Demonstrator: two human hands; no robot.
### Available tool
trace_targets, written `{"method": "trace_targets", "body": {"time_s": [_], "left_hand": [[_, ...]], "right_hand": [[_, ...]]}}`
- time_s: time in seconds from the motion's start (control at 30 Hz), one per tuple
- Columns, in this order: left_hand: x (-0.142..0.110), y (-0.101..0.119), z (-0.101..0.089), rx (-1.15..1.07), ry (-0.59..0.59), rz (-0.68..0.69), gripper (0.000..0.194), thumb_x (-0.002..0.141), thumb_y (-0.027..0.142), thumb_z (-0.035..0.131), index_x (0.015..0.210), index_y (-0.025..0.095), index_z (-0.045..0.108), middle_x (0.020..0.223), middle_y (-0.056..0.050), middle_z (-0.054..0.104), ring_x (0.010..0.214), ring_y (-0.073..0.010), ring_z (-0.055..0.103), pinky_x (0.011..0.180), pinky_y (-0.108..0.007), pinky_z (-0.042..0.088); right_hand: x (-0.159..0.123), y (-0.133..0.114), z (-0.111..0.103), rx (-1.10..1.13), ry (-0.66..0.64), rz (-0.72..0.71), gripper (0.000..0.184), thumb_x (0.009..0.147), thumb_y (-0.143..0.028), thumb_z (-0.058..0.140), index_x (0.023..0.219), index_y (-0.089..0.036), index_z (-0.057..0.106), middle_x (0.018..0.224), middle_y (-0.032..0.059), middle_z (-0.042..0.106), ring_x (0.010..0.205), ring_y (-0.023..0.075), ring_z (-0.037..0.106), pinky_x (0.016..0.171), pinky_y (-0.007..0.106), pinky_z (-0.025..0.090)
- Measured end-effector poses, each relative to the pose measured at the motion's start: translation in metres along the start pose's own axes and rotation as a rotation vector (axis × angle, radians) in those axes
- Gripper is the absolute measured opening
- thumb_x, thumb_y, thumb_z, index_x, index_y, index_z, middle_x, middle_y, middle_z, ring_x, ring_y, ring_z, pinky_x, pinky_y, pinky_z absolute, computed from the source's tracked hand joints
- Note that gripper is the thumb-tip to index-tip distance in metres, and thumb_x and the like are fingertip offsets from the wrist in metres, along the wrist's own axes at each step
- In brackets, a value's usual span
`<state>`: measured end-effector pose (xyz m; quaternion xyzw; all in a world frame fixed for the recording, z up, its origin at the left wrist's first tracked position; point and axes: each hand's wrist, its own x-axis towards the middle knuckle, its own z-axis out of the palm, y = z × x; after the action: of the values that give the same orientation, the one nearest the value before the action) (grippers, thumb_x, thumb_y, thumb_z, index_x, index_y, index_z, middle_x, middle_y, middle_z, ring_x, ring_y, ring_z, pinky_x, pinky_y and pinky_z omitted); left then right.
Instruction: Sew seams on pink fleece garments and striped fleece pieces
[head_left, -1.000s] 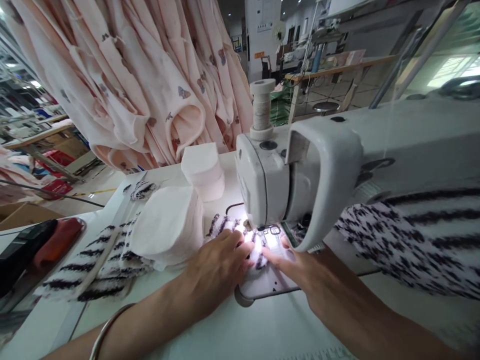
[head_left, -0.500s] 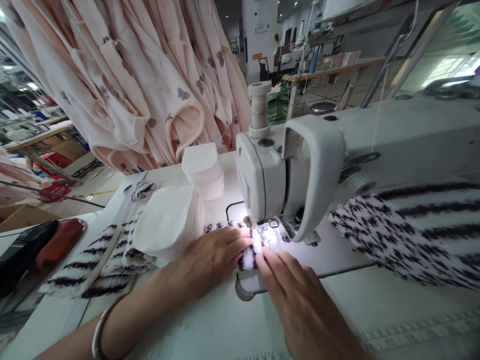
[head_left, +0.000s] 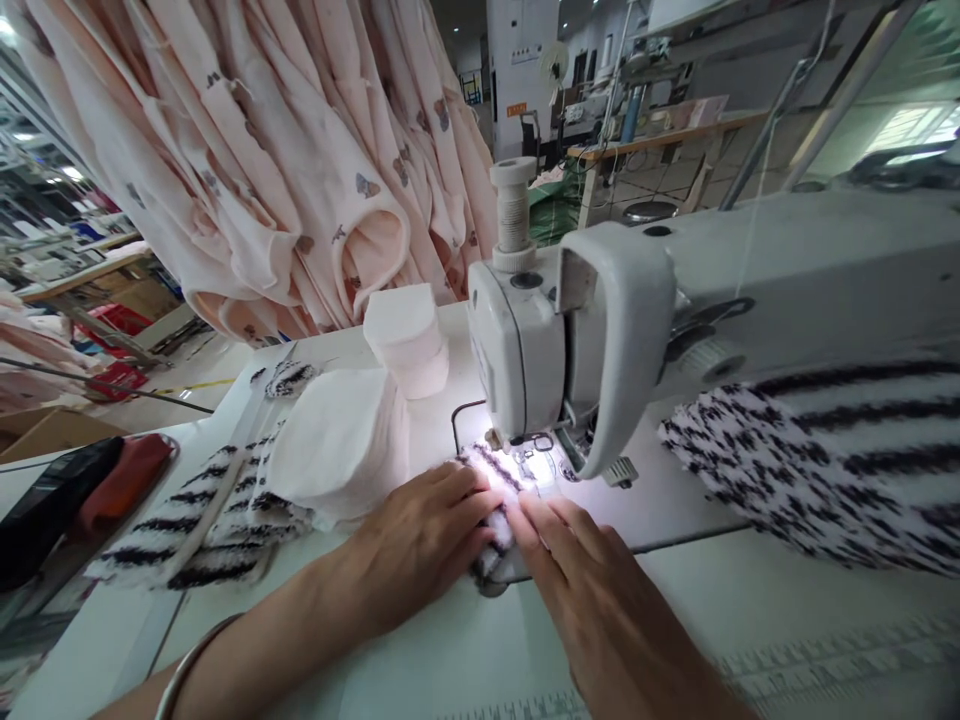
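A small fuzzy black-and-white striped fabric piece [head_left: 496, 490] lies on the bed of a white sewing machine [head_left: 600, 320], just in front of its lit needle. My left hand [head_left: 420, 545] lies flat on the piece's left side with fingers pressing it down. Close against it on the right, my right hand [head_left: 592, 590] presses the same piece with its fingertips. Both hands cover much of the piece.
A stack of white round pads [head_left: 337, 445] and a white block stack [head_left: 405, 335] sit left of the machine. Striped fuzzy pieces [head_left: 202, 510] lie at left; more striped fabric [head_left: 817, 460] is under the machine arm. Pink garments [head_left: 300, 160] hang behind.
The striped piece has shifted toward me from under the needle. My right hand moved from beside the presser foot to the piece's near right edge; my left hand stayed on it.
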<state>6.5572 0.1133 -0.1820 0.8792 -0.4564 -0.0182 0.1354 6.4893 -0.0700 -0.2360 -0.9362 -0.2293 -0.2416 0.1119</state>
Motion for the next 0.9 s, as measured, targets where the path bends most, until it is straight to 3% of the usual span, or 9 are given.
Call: {"method": "trace_targets", "body": {"time_s": [0.1,0.2,0.33,0.5,0.7,0.9], "left_hand": [[-0.006,-0.002,0.0,-0.042,-0.007,0.028,0.021,0.09,0.011,0.041,0.106,0.018,0.054,0.097,-0.007,0.057,0.089,-0.0187,0.054,0.078,-0.035,0.05],[-0.007,0.004,0.006,-0.058,0.033,-0.021,0.022,0.087,0.009,0.043,0.104,0.018,0.054,0.098,-0.008,0.056,0.088,-0.0189,0.052,0.075,-0.035,0.05],[-0.001,0.021,0.019,-0.021,0.109,-0.12,0.016,0.086,0.014,0.047,0.1,0.017,0.054,0.093,-0.008,0.052,0.083,-0.0197,0.05,0.069,-0.036,0.05],[0.01,0.027,0.027,0.073,0.172,-0.16,0.016,0.086,0.017,0.048,0.101,0.015,0.053,0.094,-0.01,0.052,0.084,-0.0231,0.049,0.067,-0.04,0.049],[0.008,0.022,0.016,-0.074,0.128,-0.013,0.018,0.088,0.015,0.05,0.105,0.017,0.053,0.103,-0.007,0.057,0.093,-0.019,0.053,0.08,-0.035,0.049],[0.004,0.025,0.02,-0.008,0.171,0.02,0.016,0.084,0.015,0.056,0.1,0.018,0.056,0.103,-0.007,0.059,0.091,-0.0195,0.055,0.075,-0.036,0.049]], "right_hand": [[-0.005,0.002,0.002,-0.001,-0.002,0.006,0.058,0.075,-0.001,0.028,0.128,-0.015,0.048,0.124,0.0009,0.055,0.115,0.0213,0.044,0.08,0.035,0.045],[-0.001,0.013,0.0,0.076,-0.005,0.04,0.058,0.075,-0.001,0.028,0.124,-0.018,0.051,0.121,0.0013,0.055,0.108,0.0209,0.047,0.078,0.035,0.046],[0.011,0.033,-0.006,0.162,-0.079,0.074,0.052,0.079,-0.004,0.028,0.118,-0.024,0.056,0.108,0.0043,0.059,0.091,0.0196,0.053,0.069,0.032,0.048],[0.019,0.048,-0.01,0.202,-0.148,0.044,0.048,0.078,-0.005,0.032,0.111,-0.026,0.06,0.094,0.0053,0.06,0.086,0.0194,0.055,0.069,0.032,0.048],[-0.002,0.045,-0.017,0.21,-0.102,0.091,0.062,0.068,0.008,0.028,0.117,-0.022,0.052,0.106,0.0072,0.053,0.098,0.0179,0.051,0.081,0.033,0.048],[-0.027,0.031,-0.017,0.289,-0.074,0.199,0.061,0.07,0.006,0.027,0.119,-0.024,0.049,0.118,0.0063,0.047,0.109,0.0176,0.046,0.087,0.034,0.047]]}}
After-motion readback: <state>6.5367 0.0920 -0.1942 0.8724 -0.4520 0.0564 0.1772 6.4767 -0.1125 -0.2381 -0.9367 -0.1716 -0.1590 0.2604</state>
